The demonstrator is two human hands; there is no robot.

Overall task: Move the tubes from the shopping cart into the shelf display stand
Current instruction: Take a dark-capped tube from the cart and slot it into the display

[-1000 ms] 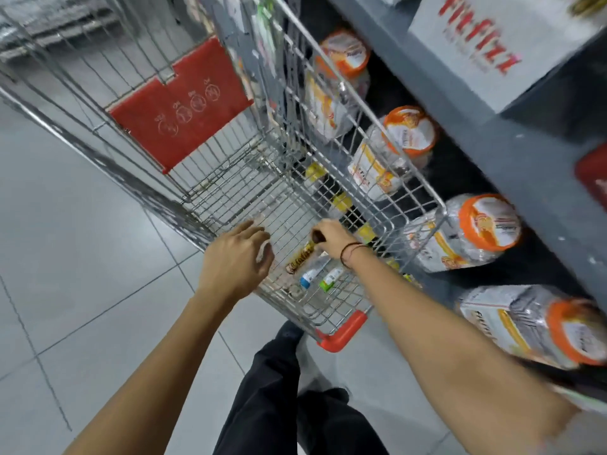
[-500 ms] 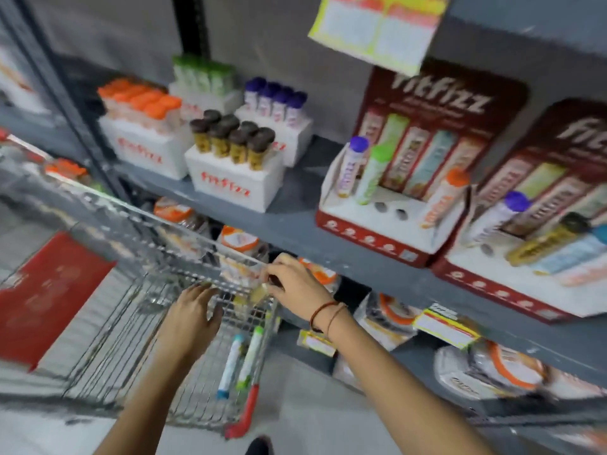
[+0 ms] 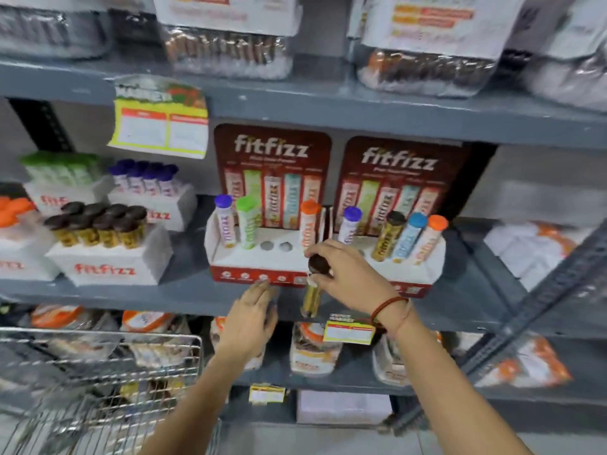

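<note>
Tube (image 3: 311, 298): gold body, brown cap

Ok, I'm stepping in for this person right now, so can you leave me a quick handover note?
Right hand: fingers pinch a brown-capped gold tube by its cap, hanging in front of the left display stand.
Left hand: empty, open, just below that stand's front edge.
Done: the left stand holds purple, green and orange-capped tubes; the right stand holds four.
Left: two open holes show in the left stand; the held tube probably goes in one. The shopping cart is at lower left; its contents are too blurred to count.
</note>
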